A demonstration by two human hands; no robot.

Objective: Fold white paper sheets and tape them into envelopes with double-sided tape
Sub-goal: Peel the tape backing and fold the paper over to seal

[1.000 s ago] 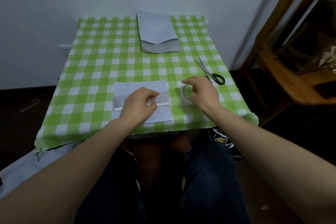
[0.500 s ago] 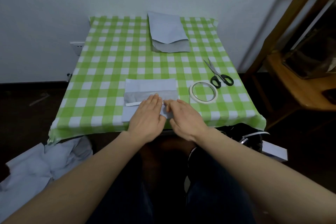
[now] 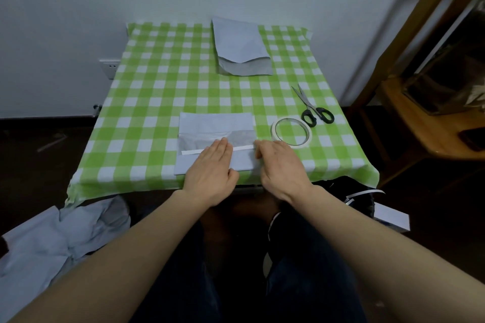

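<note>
1. We find the work surface in the centre of the frame: a table under a green-and-white checked tablecloth (image 3: 157,86) with a smooth, flat weave.
2. The white paper sheet (image 3: 215,126) lies at the lower centre of the cloth. It is rectangular and thin, and its middle band reads greyer and slightly wrinkled.
3. A narrow white tape strip (image 3: 190,152) runs straight across the sheet from left to right.
4. The left hand (image 3: 210,173) lies flat on the sheet, fingers straight and together. It presses down and grips nothing, and its fingertips reach the strip.
5. The right hand (image 3: 282,168) sits at the sheet's right edge, fingertips bent down at the strip's end. We cannot tell whether they pinch the strip or only press it.
6. The tape roll (image 3: 274,130), a pale flat ring, lies just right of the sheet, near the right hand.
7. The scissors (image 3: 311,107), with metal blades and black loop handles, lie closed just beyond the roll.
8. A stack of folded paper envelopes (image 3: 240,44) with a pointed flap rests at the upper centre, against the wall.
9. Crumpled paper (image 3: 52,238) lies at the lower left, below the table.
</note>
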